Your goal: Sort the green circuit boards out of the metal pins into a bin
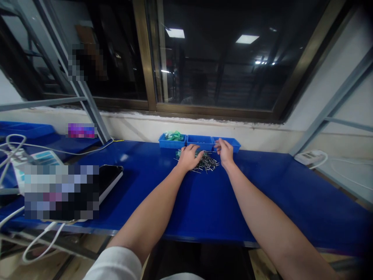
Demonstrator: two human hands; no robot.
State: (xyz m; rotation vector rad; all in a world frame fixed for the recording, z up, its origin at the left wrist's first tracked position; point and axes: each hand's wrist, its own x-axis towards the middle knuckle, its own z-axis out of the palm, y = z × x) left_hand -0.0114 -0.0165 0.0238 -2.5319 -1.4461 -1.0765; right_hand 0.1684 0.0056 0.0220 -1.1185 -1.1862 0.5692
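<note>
A loose pile of thin metal pieces, like long screws or nails [206, 162], lies on the blue table in front of me. My left hand [189, 157] rests over the pile's left side with its fingers spread, palm down. Some green material [178, 154] shows beside its fingers. To the right of the pile, my right hand [225, 151] is raised at the front of a blue three-part tray [199, 146]. Its thumb and fingertips are drawn together; anything between them is too small to make out. Green pieces [174, 136] fill the tray's left compartment.
On the left, a dark-screened device [110, 177] with white cables lies near the table's front edge. A white power strip [309, 157] sits at the right. Grey metal posts [94, 116] rise at the sides, and a window [215, 62] stands behind the table [210, 210].
</note>
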